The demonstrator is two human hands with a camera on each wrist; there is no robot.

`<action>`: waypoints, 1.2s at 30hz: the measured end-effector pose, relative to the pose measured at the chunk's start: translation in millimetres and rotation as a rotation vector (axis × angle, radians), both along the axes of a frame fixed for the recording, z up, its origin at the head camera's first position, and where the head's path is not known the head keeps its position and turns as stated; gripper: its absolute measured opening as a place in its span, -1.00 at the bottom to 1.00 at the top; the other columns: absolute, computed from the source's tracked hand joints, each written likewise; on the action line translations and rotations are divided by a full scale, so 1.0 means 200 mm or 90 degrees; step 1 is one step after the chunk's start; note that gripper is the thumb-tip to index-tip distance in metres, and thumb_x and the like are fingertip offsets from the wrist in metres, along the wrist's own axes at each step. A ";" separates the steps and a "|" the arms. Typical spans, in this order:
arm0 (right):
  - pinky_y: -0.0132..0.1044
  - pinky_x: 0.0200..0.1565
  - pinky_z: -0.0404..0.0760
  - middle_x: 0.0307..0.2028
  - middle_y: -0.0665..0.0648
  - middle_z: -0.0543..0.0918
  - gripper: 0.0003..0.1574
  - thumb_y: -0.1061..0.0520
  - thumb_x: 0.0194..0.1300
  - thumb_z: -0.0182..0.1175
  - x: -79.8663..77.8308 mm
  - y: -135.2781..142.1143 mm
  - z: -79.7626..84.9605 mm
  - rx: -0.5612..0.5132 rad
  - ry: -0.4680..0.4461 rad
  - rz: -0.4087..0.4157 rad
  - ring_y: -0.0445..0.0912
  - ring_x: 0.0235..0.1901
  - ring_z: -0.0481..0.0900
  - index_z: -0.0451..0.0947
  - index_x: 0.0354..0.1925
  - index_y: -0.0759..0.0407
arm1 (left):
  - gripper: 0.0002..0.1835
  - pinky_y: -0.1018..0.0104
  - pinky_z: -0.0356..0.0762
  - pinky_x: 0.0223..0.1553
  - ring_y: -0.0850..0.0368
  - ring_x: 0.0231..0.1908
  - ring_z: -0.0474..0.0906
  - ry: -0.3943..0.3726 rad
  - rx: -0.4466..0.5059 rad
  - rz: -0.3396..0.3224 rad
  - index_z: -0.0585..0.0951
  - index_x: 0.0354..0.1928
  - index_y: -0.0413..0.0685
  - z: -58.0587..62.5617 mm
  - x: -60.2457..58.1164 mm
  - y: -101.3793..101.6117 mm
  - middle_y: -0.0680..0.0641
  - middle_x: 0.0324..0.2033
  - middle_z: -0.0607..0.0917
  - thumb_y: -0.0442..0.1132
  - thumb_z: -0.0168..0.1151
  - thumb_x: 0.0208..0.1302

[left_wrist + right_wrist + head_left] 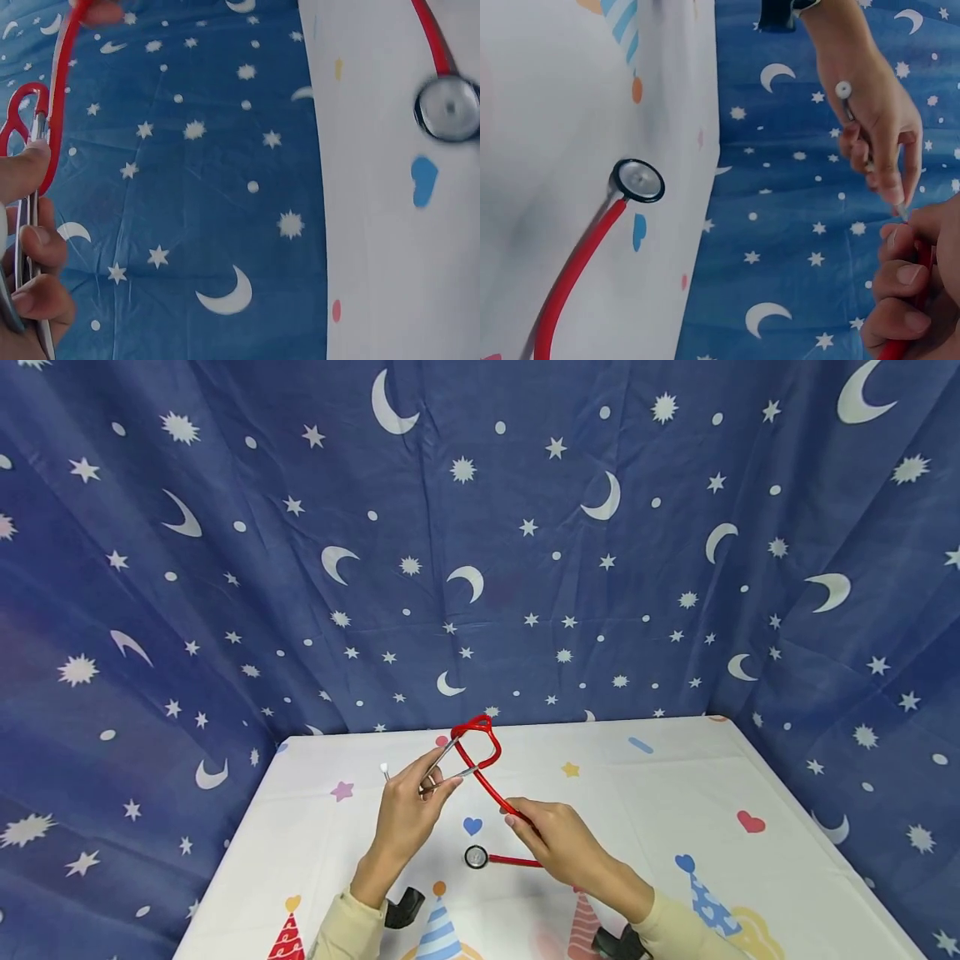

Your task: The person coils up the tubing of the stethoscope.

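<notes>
Both hands are hovering raised, forearms angling inward. The left hand (411, 810) is pinching with curled fingers (37, 251). The right hand (558, 842) is gripping, its fingers (900, 279) folded.

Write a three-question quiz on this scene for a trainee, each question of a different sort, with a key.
1. True or false: the stethoscope's chest piece lies on the tablecloth.
2. Which part does the left hand grip? A) the metal ear tubes B) the chest piece C) the tablecloth
3. Fill in: the right hand holds the ___ tubing.

Key: 1 true; 2 A; 3 red.
</notes>
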State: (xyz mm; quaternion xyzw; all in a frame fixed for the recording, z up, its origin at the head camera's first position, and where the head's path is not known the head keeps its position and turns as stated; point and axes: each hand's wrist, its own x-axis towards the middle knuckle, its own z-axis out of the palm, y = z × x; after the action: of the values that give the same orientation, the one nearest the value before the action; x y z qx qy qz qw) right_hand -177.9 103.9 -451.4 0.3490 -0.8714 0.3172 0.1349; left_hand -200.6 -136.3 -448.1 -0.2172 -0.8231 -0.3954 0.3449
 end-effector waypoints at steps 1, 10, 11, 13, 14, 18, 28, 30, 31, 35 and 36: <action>-0.55 -0.56 0.32 -0.60 -0.18 0.40 -0.72 0.07 0.48 0.09 0.01 0.00 0.00 -0.003 0.002 0.003 -0.41 -0.62 0.21 0.62 -0.05 0.21 | -0.47 0.60 0.28 -0.59 0.38 -0.61 0.31 0.002 -0.008 0.011 0.61 0.10 -0.21 0.00 0.00 -0.01 0.10 -0.56 0.56 -0.25 0.51 0.05; -0.59 -0.55 0.31 -0.59 -0.21 0.43 -0.80 0.13 0.44 0.14 0.04 0.03 0.03 -0.025 0.041 -0.004 -0.43 -0.60 0.23 0.64 -0.08 0.17 | -0.49 0.60 0.27 -0.55 0.33 -0.62 0.34 0.012 -0.035 0.058 0.63 0.05 -0.20 -0.01 0.00 -0.06 0.10 -0.56 0.57 -0.24 0.53 0.02; -0.59 -0.54 0.32 -0.59 -0.20 0.43 -0.80 0.13 0.44 0.14 0.04 0.04 0.03 -0.026 0.044 -0.007 -0.42 -0.59 0.24 0.64 -0.08 0.18 | -0.49 0.60 0.27 -0.55 0.33 -0.62 0.34 0.012 -0.035 0.058 0.63 0.05 -0.21 -0.01 0.00 -0.06 0.10 -0.56 0.57 -0.24 0.53 0.02; -0.58 -0.53 0.34 -0.60 -0.19 0.43 -0.80 0.14 0.43 0.14 0.04 0.05 0.04 -0.025 0.046 -0.011 -0.42 -0.59 0.24 0.64 -0.09 0.18 | -0.49 0.60 0.28 -0.56 0.34 -0.62 0.33 0.010 -0.033 0.056 0.63 0.05 -0.21 -0.02 0.00 -0.07 0.10 -0.56 0.57 -0.24 0.53 0.02; -0.57 -0.53 0.34 -0.60 -0.19 0.43 -0.80 0.15 0.43 0.14 0.04 0.05 0.04 -0.025 0.046 -0.012 -0.42 -0.58 0.24 0.64 -0.09 0.18 | -0.49 0.59 0.28 -0.56 0.35 -0.62 0.32 0.007 -0.032 0.055 0.63 0.05 -0.21 -0.02 0.00 -0.07 0.10 -0.56 0.57 -0.24 0.53 0.02; -0.58 -0.54 0.33 -0.61 -0.20 0.39 -0.80 0.16 0.42 0.15 0.06 0.06 0.04 -0.028 0.040 -0.007 -0.43 -0.60 0.21 0.64 -0.09 0.21 | -0.48 0.56 0.29 -0.59 0.40 -0.61 0.29 -0.002 -0.036 0.063 0.63 0.06 -0.20 -0.02 0.00 -0.06 0.10 -0.56 0.57 -0.23 0.53 0.02; -0.69 -0.62 0.20 -0.60 -0.20 0.39 -0.83 0.22 0.37 0.21 0.11 0.11 0.10 -0.052 0.033 0.052 -0.48 -0.62 0.15 0.64 -0.10 0.25 | -0.49 0.48 0.26 -0.61 0.35 -0.65 0.29 -0.008 -0.061 0.152 0.63 0.06 -0.20 -0.03 -0.01 -0.07 0.06 -0.58 0.59 -0.19 0.52 0.05; -0.70 -0.63 0.20 -0.60 -0.19 0.42 -0.85 0.24 0.35 0.22 0.12 0.12 0.12 -0.057 0.035 0.058 -0.49 -0.62 0.16 0.63 -0.12 0.22 | -0.49 0.48 0.25 -0.61 0.34 -0.65 0.29 -0.013 -0.068 0.157 0.63 0.07 -0.20 -0.03 -0.01 -0.08 0.06 -0.57 0.59 -0.18 0.52 0.06; -0.71 -0.64 0.21 -0.59 -0.19 0.44 -0.86 0.24 0.34 0.23 0.12 0.13 0.13 -0.059 0.039 0.059 -0.49 -0.62 0.18 0.63 -0.13 0.21 | -0.49 0.48 0.25 -0.62 0.34 -0.64 0.29 -0.014 -0.070 0.159 0.63 0.07 -0.20 -0.03 -0.01 -0.08 0.06 -0.57 0.59 -0.18 0.51 0.07; -0.70 -0.62 0.28 -0.57 -0.17 0.49 -0.87 0.27 0.30 0.26 0.10 0.15 0.18 -0.072 0.069 0.056 -0.48 -0.61 0.24 0.64 -0.16 0.19 | -0.49 0.46 0.27 -0.60 0.31 -0.63 0.30 -0.009 -0.086 0.159 0.63 0.08 -0.18 -0.02 -0.01 -0.08 0.07 -0.56 0.59 -0.17 0.51 0.07; -0.70 -0.61 0.28 -0.57 -0.17 0.49 -0.87 0.28 0.30 0.26 0.10 0.16 0.19 -0.077 0.083 0.057 -0.48 -0.61 0.24 0.64 -0.16 0.19 | -0.49 0.46 0.27 -0.60 0.31 -0.62 0.30 -0.007 -0.096 0.155 0.63 0.08 -0.17 -0.02 -0.01 -0.07 0.07 -0.56 0.58 -0.17 0.51 0.07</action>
State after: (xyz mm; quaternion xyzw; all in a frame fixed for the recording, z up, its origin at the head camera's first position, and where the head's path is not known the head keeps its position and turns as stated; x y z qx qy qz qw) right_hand -158.2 135.3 -412.6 0.3988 -0.8235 0.3519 0.1975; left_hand -201.9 -151.1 -452.9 -0.1388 -0.8726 -0.2886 0.3688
